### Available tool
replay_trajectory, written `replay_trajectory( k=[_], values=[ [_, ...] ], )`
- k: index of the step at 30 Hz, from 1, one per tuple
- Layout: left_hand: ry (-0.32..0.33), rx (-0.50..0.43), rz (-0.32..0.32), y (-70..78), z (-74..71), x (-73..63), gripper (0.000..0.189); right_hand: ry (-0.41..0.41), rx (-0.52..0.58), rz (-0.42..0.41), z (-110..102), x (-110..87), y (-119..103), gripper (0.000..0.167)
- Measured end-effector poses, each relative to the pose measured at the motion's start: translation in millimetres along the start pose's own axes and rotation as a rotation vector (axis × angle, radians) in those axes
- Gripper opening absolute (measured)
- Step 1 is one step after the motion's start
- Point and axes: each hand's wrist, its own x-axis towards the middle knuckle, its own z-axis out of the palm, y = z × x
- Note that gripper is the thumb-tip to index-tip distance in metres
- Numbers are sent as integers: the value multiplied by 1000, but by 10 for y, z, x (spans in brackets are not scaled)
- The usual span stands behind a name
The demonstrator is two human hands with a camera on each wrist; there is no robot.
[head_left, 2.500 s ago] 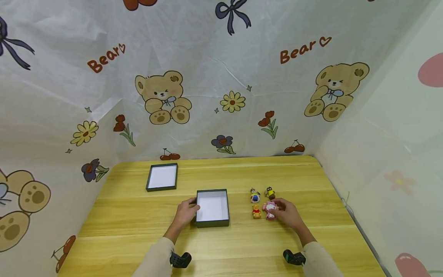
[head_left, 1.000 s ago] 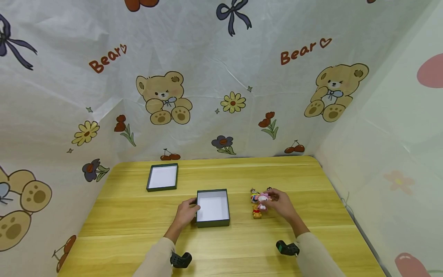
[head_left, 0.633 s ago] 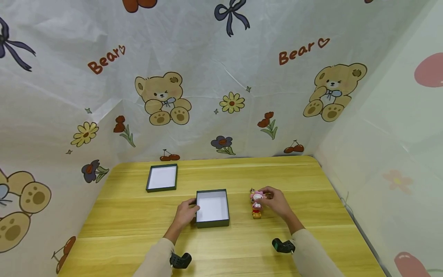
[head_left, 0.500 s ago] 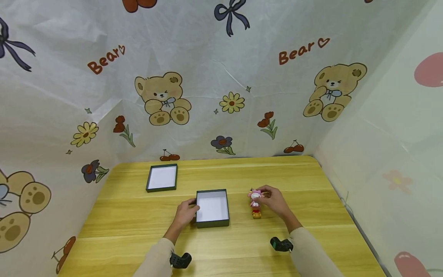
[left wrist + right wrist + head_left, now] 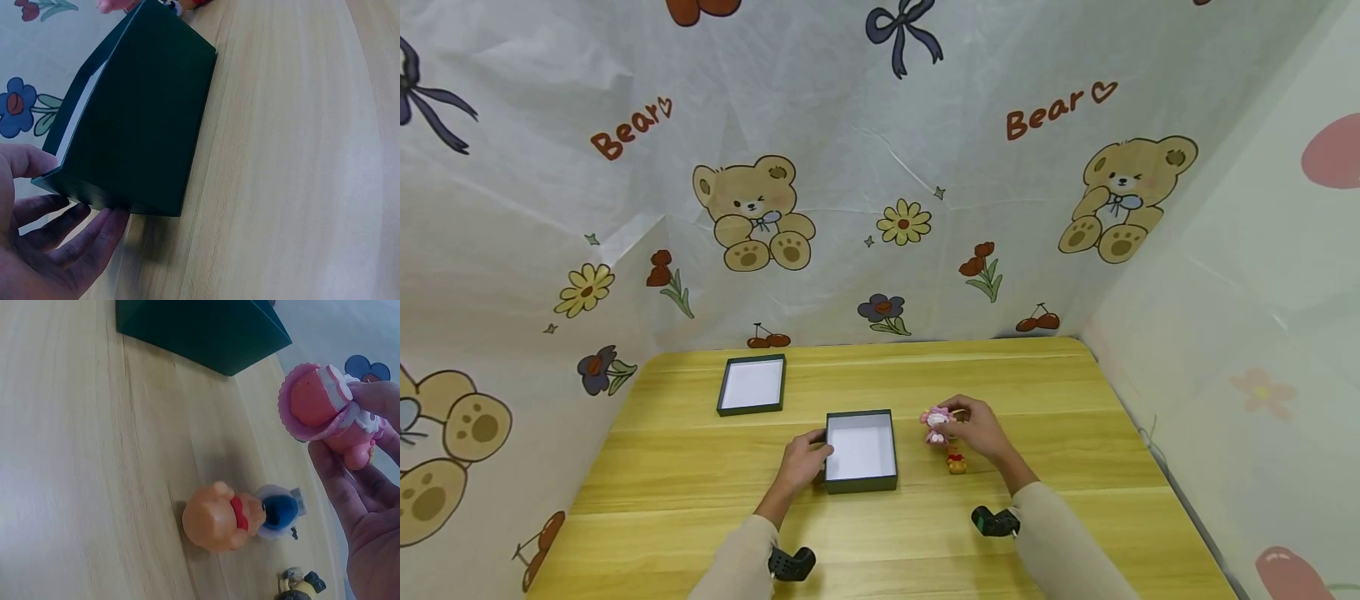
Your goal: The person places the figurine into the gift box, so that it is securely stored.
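So the right hand [image 5: 977, 427] has a little pink figure [image 5: 937, 423] pinched between thumb and fingers, lifted clear of the table [image 5: 700, 483], kinda hanging in the gap between that hand and the box. The left hand [image 5: 806, 460] is gripping the near side of that dark green box [image 5: 862, 484], thumb over the rim and fingers against the outside wall. White inside on the box, btw.

The other toys are all crowded around the right hand. An orange bear figure [image 5: 956, 463] in red is just below it, head mostly covered in the head view. A blue-and-white figure [image 5: 280, 512] and a yellow-and-black figure [image 5: 300, 589] are tucked behind the hand up there, so you only really get them from the right wrist cam. The bear and the blue one look super close; can't tell if they're actually touching. Beyond the left hand and off to its left there's a shallow green tray [image 5: 752, 383], also white inside.

Surface is yellowish wood grain, running out past both hands. Behind it hangs a pale cloth [image 5: 835, 125] with winking bears, flowers, cherries and bows. Well off to the right of the right hand, a thin cable [image 5: 1159, 456] runs by the table edge.
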Motion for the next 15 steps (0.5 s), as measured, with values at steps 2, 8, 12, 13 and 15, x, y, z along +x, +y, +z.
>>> replay_trajectory(
  k=[2,8,12,13,15],
  values=[
    [0,2,0,1,1,0,47,2,5,7,32,51,65,33],
    [6,2,1,-4,7,2,47,15,0,35,124,148,70,35],
    [6,1,1,-13,10,6,47,24,-3,49,197,188,9,33],
    [6,1,2,-15,9,8,47,20,1,52,216,199,-6,33],
    [7,-1,-2,-16,6,10,47,14,4,55,255,221,-29,34]
  ],
)
